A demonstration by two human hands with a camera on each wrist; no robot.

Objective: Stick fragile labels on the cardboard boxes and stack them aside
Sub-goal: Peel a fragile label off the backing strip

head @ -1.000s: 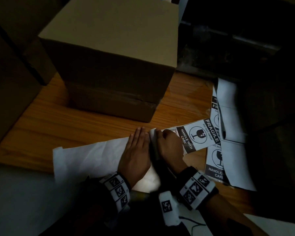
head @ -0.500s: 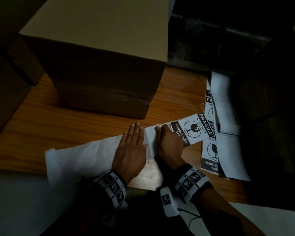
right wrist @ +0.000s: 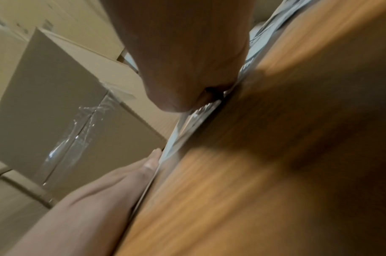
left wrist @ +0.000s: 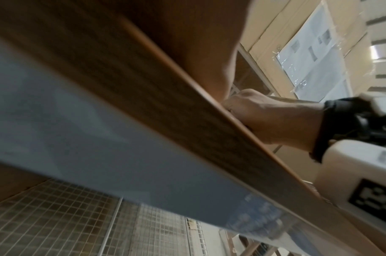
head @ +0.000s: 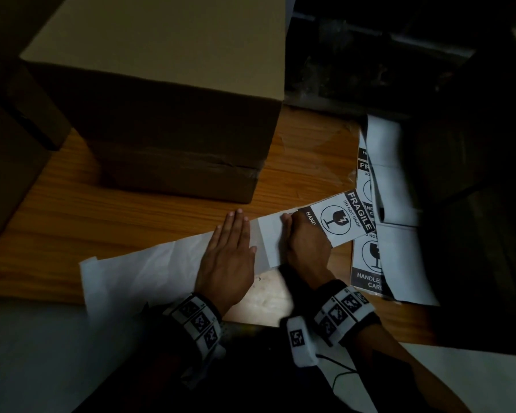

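Left hand [head: 227,257]: laid flat, fingers straight, pressing the white backing strip [head: 149,263].
Right hand [head: 306,242]: curled, pinching the fragile label [head: 337,217], just right of it.
Label axis: up-right.
Cardboard box [head: 173,93]: beyond both hands.

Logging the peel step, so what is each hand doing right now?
Left hand: open, flat, pressing the white backing strip onto the table.
Right hand: fingers curled, gripping the fragile label at its edge.
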